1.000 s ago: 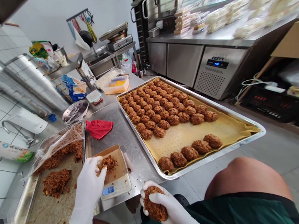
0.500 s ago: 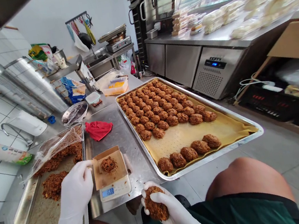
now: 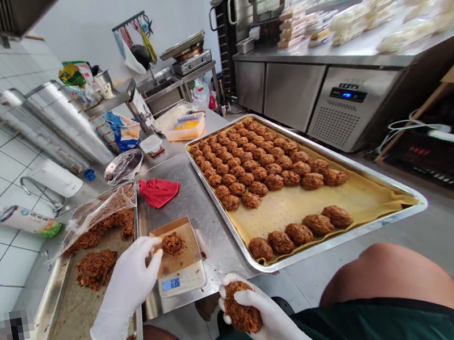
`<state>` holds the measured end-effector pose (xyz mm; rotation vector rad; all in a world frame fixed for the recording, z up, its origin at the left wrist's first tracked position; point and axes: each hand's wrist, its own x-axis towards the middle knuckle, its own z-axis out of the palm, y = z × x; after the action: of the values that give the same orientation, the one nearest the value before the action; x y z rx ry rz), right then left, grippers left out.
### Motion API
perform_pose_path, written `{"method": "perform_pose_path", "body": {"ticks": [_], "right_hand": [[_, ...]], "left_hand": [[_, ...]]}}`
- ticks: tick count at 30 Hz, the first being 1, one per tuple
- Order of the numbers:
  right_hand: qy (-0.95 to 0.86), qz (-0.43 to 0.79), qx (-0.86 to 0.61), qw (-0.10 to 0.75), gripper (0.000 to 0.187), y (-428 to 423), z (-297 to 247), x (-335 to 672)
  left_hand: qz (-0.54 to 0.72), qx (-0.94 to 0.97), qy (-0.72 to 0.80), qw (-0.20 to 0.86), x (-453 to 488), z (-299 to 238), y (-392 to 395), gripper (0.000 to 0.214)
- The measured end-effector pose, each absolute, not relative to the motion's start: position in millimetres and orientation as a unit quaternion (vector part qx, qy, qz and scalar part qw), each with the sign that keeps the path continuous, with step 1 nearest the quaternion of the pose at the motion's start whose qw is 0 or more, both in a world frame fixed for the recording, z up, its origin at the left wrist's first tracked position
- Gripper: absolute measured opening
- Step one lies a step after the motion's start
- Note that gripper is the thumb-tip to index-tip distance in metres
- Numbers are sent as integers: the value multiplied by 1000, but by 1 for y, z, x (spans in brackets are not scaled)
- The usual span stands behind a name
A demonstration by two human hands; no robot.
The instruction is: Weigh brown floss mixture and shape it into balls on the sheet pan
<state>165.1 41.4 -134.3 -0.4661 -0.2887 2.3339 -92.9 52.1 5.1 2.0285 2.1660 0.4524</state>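
Note:
My left hand (image 3: 135, 273), in a white glove, hovers at the left edge of a digital kitchen scale (image 3: 184, 283). Its thumb and fingers are apart beside a small lump of brown mixture (image 3: 172, 244) lying on the scale's brown paper tray (image 3: 187, 261). Nothing shows between those fingers. Low in front of my knees, my gloved right hand (image 3: 267, 316) is wrapped round a large brown meatball-like ball (image 3: 240, 307). To its upper right, a big metal tray (image 3: 420, 207) lined with yellowish cloth (image 3: 274, 213) holds many similar balls in rows.
On the left, a baking tray (image 3: 74, 332) bears loose brown mixture (image 3: 96, 268), partly covered by plastic film (image 3: 95, 211). A red cloth (image 3: 159, 192) lies behind the scale. Farther back are a tub with orange contents (image 3: 187, 130) and a bowl (image 3: 123, 166).
My left hand's fingers have spread and shifted over the scale's left edge. The scale display reads a lower number. My right hand keeps its ball. The view has swung slightly left.

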Motion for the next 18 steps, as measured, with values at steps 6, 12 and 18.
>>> {"method": "perform_pose_path", "body": {"ticks": [6,12,18], "right_hand": [[-122,908,-179,359,25,40,-131,167],[-123,905,-187,362,24,40,-132,170],[-111,906,-190,363,25,44,-132,169]], "left_hand": [[133,697,700,84,-98,-12,78,30],[105,725,668,129,-92,-35,96,40],[122,701,681,171,-94,-47,108,33]]}}
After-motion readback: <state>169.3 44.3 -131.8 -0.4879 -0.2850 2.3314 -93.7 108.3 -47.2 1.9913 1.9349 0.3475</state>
